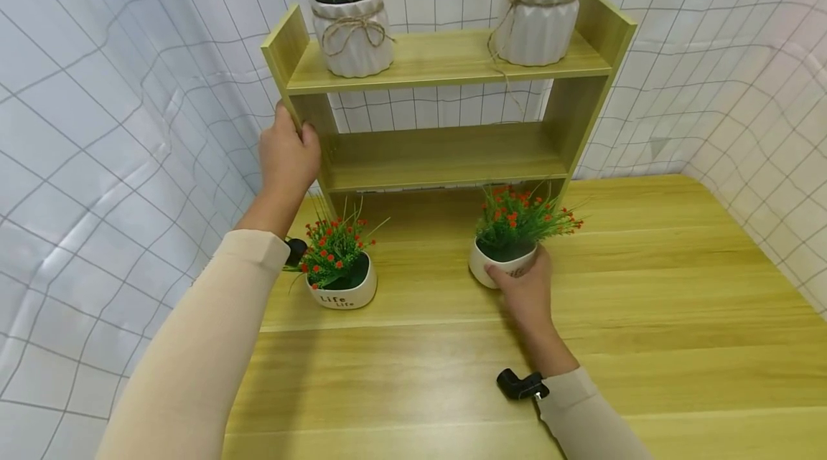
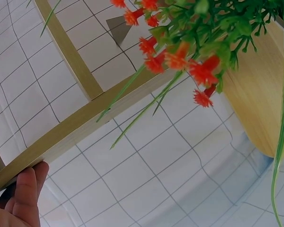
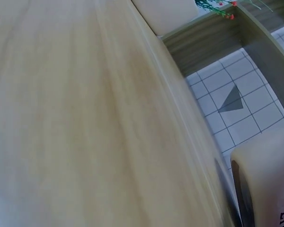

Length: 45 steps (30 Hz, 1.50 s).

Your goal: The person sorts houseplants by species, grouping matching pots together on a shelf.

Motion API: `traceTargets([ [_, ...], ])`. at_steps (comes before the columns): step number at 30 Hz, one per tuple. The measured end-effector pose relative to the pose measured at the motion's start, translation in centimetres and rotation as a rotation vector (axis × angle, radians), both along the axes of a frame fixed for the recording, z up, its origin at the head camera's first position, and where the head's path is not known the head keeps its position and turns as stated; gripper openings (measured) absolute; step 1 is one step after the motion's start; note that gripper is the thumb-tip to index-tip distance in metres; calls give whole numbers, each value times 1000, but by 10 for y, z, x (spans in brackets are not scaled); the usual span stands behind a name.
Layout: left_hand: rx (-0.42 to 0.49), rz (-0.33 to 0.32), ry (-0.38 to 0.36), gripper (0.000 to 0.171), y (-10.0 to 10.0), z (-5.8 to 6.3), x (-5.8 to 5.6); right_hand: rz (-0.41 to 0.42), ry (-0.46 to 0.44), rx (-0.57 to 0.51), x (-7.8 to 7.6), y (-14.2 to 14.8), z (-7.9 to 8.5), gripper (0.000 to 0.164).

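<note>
While the top and both sides of the head view are filled by wrinkled white grid-lined sheeting (image 1: 110, 180), its lower part is taken up by the wood-grained tabletop (image 1: 620, 367), softly lit at bottom centre. At upper centre the wooden shelf (image 1: 446, 148) is stood, its left side panel gripped by the left hand (image 1: 288, 151). Should that panel be pulled too hard, the frame could be tipped, and the left ribbed pot (image 1: 358, 62) and right ribbed pot (image 1: 539, 33) could be slid off its top board. Right of centre, the held oval pot (image 1: 481, 265) is clasped between thumb and fingers of the right hand (image 1: 530, 291), well apart from the other; whether its base is lifted cannot be told. If that hold were loosened, it could be dropped; its red blossoms (image 1: 510, 218) could be bent against the lower shelf edge. Left of centre, the other oval pot (image 1: 342, 298) could be knocked by the black wrist camera (image 1: 295, 252) beside its stems.
</note>
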<state>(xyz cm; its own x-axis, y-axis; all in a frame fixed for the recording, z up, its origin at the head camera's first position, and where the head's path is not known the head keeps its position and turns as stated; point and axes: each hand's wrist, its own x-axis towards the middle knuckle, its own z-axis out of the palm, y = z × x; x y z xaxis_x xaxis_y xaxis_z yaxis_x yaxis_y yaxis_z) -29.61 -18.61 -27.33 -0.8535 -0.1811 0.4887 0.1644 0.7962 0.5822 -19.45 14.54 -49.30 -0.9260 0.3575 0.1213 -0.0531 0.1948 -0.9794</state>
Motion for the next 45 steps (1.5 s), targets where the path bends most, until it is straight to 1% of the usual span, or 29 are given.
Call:
traceTargets([
  [5, 2, -1, 1, 40, 0, 0, 0, -26, 21, 0, 5, 4, 4, 97],
  [8, 1, -3, 0, 40, 0, 1, 0, -28, 35, -8, 12, 5, 10, 98],
  [14, -5, 1, 0, 39, 0, 2, 0, -28, 28, -12, 27, 7, 26, 101],
  [16, -3, 1, -4, 39, 0, 2, 0, -33, 47, -23, 31, 7, 31, 100],
  [21, 0, 0, -12, 39, -1, 2, 1, -39, 126, -45, 37, 8, 45, 96],
  [25, 3, 2, -28, 40, -1, 1, 0, -32, 155, -91, 39, 9, 55, 98],
  [30, 1, 4, -30, 41, 0, 1, 0, -44, 173, -111, 39, 11, 66, 98],
  [36, -2, 8, -20, 39, -1, 1, 0, -68, 207, -110, 34, 13, 79, 96],
  [40, -3, 6, -37, 41, -1, 1, 0, -73, 222, -105, 29, 16, 88, 96],
  [45, 2, 5, -43, 42, -1, 1, 0, -63, 246, -107, 18, 17, 101, 96],
])
